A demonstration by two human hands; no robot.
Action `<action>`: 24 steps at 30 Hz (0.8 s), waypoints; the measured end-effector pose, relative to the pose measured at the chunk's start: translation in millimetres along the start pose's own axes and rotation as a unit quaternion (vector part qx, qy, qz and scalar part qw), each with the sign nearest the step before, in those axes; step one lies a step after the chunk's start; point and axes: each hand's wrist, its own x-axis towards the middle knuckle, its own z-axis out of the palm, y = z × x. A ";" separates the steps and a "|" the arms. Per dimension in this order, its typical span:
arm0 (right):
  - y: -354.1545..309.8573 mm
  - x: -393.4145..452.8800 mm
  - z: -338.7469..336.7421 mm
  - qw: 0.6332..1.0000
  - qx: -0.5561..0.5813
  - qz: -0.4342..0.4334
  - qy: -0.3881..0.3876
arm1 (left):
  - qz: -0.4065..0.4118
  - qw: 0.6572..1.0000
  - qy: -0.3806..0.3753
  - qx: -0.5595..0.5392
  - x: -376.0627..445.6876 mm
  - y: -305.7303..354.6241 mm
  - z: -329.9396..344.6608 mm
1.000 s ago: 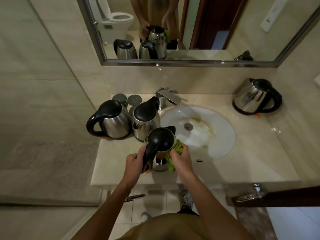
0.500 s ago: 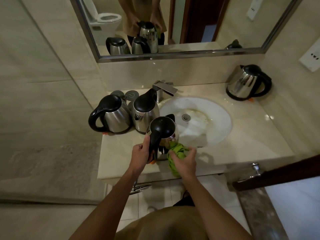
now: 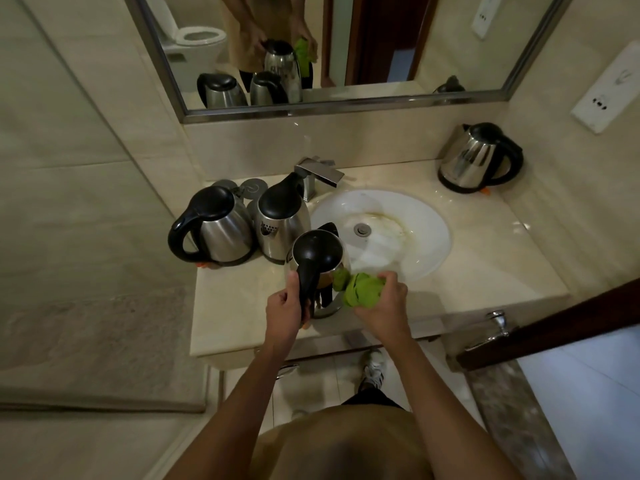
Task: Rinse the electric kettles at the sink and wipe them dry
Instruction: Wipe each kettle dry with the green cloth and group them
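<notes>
My left hand (image 3: 283, 311) grips the black handle of a steel kettle (image 3: 320, 252) that I hold just in front of the white sink basin (image 3: 420, 216). My right hand (image 3: 388, 301) holds a bunched green cloth (image 3: 360, 289) against the kettle's lower right side. Two more steel kettles with black lids stand on the counter's left: one (image 3: 216, 226) at the far left, another (image 3: 281, 216) next to the basin. One more kettle (image 3: 479, 157) stands at the back right corner.
A chrome tap (image 3: 320, 173) sits behind the basin, with two round kettle bases (image 3: 254, 187) to its left. A mirror (image 3: 346, 46) hangs above the beige counter (image 3: 485, 265). A dark door edge with a lever handle (image 3: 491, 327) juts in at right.
My right hand has slid the green cloth from high on the kettle's side down to its lower part. The left hand keeps its hold on the handle.
</notes>
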 end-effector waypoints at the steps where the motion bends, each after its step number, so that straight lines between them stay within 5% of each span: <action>1: -1.4 0.8 -0.8 1.000 0.001 0.005 -0.004 | -0.001 1.000 -0.001 0.000 0.0 -0.2 -0.5; 8: 1.0 10.8 -6.9 0.996 0.058 0.052 0.052 | -0.009 0.999 -0.005 0.044 -1.1 2.3 -3.1; 16: -29.7 27.7 1.8 0.980 0.126 0.034 0.149 | 0.080 0.972 0.083 0.202 17.4 9.4 -2.5; 24: -48.4 22.4 28.7 0.985 0.159 -0.058 0.035 | 0.158 0.947 0.104 0.260 45.6 43.0 30.9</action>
